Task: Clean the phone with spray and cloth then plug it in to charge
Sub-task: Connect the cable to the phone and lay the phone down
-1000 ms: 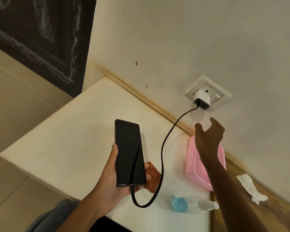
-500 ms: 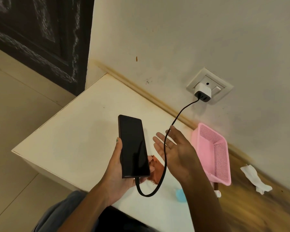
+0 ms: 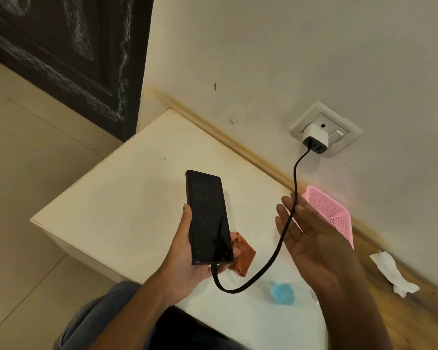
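Soft warm indoor light, dim dark door (image 3: 61, 54) beside the wall, wide-angle bending at edges, blurred blue cap (image 3: 282, 293), faint phone (image 3: 209, 217) screen reflection

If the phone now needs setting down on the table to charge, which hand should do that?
Probably the left hand: it already grips the phone, with the cable plugged into its bottom end, just above the table. The right hand is open and holds nothing.
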